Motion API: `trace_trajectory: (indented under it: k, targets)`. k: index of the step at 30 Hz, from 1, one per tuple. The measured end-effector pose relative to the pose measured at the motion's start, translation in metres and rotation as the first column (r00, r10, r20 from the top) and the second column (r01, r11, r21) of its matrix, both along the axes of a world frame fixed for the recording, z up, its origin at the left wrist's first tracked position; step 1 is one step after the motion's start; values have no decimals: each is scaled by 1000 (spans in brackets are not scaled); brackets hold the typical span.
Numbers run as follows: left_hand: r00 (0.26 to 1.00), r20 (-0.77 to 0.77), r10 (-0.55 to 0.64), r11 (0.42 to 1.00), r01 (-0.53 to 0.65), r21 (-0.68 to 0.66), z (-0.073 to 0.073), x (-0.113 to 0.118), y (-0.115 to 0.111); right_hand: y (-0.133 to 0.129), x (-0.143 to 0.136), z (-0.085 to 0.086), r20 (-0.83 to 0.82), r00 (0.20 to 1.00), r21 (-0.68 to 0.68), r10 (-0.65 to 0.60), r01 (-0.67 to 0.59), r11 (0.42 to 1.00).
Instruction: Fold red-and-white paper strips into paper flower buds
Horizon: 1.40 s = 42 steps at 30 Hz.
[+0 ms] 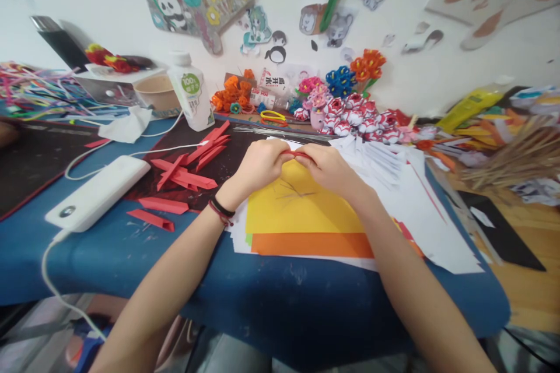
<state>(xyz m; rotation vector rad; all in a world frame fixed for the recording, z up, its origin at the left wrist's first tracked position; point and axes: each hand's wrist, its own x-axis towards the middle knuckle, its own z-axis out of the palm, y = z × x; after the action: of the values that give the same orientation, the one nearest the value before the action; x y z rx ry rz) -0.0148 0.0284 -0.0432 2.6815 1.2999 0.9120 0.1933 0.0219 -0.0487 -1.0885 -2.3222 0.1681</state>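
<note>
Between the fingertips of both hands is a narrow red paper strip (pixel 297 154), mostly covered by the fingers. My left hand (pixel 265 162) is closed on its left end, and my right hand (pixel 327 164) pinches the right end. Both hover over a stack of yellow paper (pixel 306 210) with a sheet of orange paper (pixel 310 245) showing beneath. Dark scribbled lines mark the yellow sheet. Left of my left hand, several folded red paper pieces (pixel 188 178) lie in a loose pile. White paper strips (pixel 371 160) are spread to the right of my right hand.
A white power bank (pixel 98 192) with cables lies at left. Behind the hands stand a white bottle (pixel 191 93), yellow-handled scissors (pixel 273 118) and bunches of handmade flowers (pixel 350 113). White sheets (pixel 437 227) cover the table's right side. A paper bowl (pixel 156 93) stands at back left.
</note>
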Motion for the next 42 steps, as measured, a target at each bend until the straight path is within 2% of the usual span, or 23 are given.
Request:
trace_trajectory:
  k: [5, 8, 12, 14, 17, 19, 20, 22, 24, 26, 28, 37, 42]
  targets:
    - [999, 43, -19, 998, 21, -60, 2, -2, 3, -2, -4, 0, 21, 999, 19, 31, -31, 999]
    - [998, 64, -20, 996, 26, -83, 2, -1, 2, -3, -3, 1, 29, 999, 24, -19, 18, 1000]
    - [1000, 14, 1, 996, 0, -84, -1, 4, -1, -3, -1, 3, 76, 995, 33, -70, 68, 997]
    - [999, 33, 0, 1000, 0, -24, 0, 6, -4, -2, 3, 5, 85, 992, 49, -92, 88, 995]
    - [994, 88, 58, 980, -73, 183, 6, 6, -8, 0, 13, 10, 28, 987, 101, -160, 157, 983]
    - [992, 48, 118, 954, -127, 271, 11, 6, -12, 3, 21, 13, -6, 969, 147, -248, 246, 958]
    - [994, -3, 107, 958, -103, 269, 12, 6, -13, 4, 25, 14, -4, 959, 163, -285, 281, 946]
    - [993, -120, -18, 988, 36, 149, 14, 7, -16, 7, 32, 14, 12, 941, 176, -337, 330, 927]
    - [964, -198, -176, 984, 171, -42, 13, 10, -17, 9, 34, 13, 30, 931, 179, -363, 352, 918]
    - [938, -231, -257, 959, 217, -183, 10, 13, -18, 9, 34, 12, 43, 929, 182, -367, 354, 917]
    - [930, -249, -271, 945, 207, -254, 6, 16, -18, 8, 31, 11, 60, 931, 183, -359, 343, 921]
    - [888, -339, -310, 926, 201, -319, 4, 18, -20, 1, 24, 16, 123, 920, 183, -371, 346, 920]
    - [934, -217, -282, 929, 210, -305, 8, 14, -16, 0, 24, 17, 140, 907, 191, -398, 370, 909]
